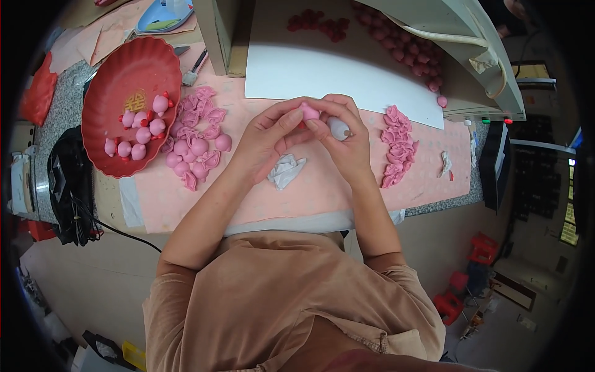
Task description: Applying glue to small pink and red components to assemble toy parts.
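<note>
In front of me, above the table, my left hand (pixel 268 135) pinches a small round pink piece (pixel 309 111) between thumb and fingers. My right hand (pixel 346 137) is closed beside it, its thumb against the piece. Tucked in the right palm is a whitish, rounded, bottle-like thing (pixel 338 128) with a dark tip. A bit of red shows under the pink piece. Below the hands lies a crumpled white tissue (pixel 287 171). Left of them are pink balls (pixel 198 147) and ruffled pink pieces (pixel 197 106); more ruffled pieces (pixel 398 147) lie right.
A red scalloped bowl (pixel 102 80) holds several pink ball figures (pixel 142 135) with red parts. Behind my hands, a boxy housing (pixel 483 56) stands over a white sheet (pixel 279 74) bearing dark pink balls (pixel 409 49). A brush (pixel 197 65) and blue tray (pixel 162 17) lie far left.
</note>
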